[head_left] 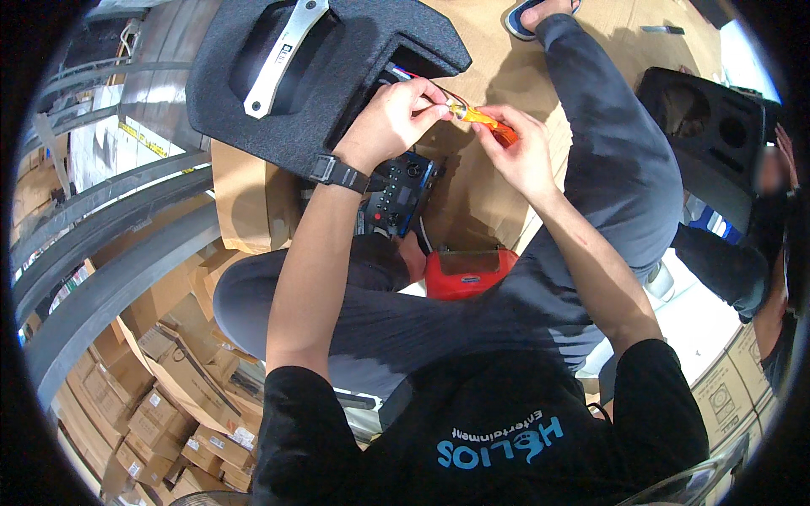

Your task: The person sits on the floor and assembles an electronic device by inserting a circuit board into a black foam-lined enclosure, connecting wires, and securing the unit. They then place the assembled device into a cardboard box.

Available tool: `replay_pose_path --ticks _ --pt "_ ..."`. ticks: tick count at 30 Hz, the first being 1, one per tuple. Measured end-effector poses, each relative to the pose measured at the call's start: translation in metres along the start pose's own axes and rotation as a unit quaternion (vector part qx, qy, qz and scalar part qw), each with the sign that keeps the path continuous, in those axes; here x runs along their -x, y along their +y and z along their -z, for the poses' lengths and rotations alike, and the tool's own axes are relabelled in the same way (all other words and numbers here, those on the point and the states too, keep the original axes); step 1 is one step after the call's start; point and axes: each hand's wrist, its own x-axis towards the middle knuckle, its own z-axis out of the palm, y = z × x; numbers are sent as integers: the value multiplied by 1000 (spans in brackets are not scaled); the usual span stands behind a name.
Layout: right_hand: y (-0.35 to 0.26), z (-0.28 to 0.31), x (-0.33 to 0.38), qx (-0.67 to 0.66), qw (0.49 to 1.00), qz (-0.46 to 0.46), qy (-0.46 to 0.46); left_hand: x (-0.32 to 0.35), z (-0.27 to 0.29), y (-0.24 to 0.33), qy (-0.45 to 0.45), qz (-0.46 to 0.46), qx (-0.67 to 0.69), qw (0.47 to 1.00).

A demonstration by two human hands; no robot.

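My left hand (392,118), with a dark watch on its wrist, pinches at the ends of thin wires (453,93). They run out of an opening in a black speaker cabinet (219,93); the fingertips hide just what is gripped. Closed around an orange-and-yellow handled tool (485,120) is my right hand (521,148). The tool's front end meets my left fingertips, and its exact kind is hard to make out. A silver handle bar (285,59) crosses the cabinet's recess. Below my hands sits a dark panel with knobs (403,190).
A red pouch or case (469,274) lies between my legs. Cardboard boxes (160,422) fill the lower left beside grey metal rails (110,278). At the right, another person (772,253) is by a second black cabinet (700,126). A knife-like tool (662,29) lies on the cardboard.
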Motion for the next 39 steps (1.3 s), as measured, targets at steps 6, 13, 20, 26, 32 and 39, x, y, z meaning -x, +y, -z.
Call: replay_pose_path --ticks 6,13,20,26,32,39 --pt "-5 4 1 -3 1000 12 2 0 3 -3 -24 15 -22 999" --pt "-3 5 3 -37 999 -19 -25 -1 3 -9 -16 4 -28 999" --pt "1 4 5 -60 997 -11 -51 -2 5 -8 -25 13 -8 1000" --pt "3 4 6 -60 996 -13 -65 -1 7 -4 -33 19 -6 999" --pt "6 3 4 -53 997 -10 -51 -2 6 -7 -32 20 3 999" --pt "2 5 1 -140 988 -22 -58 -5 2 -17 -24 38 38 998"
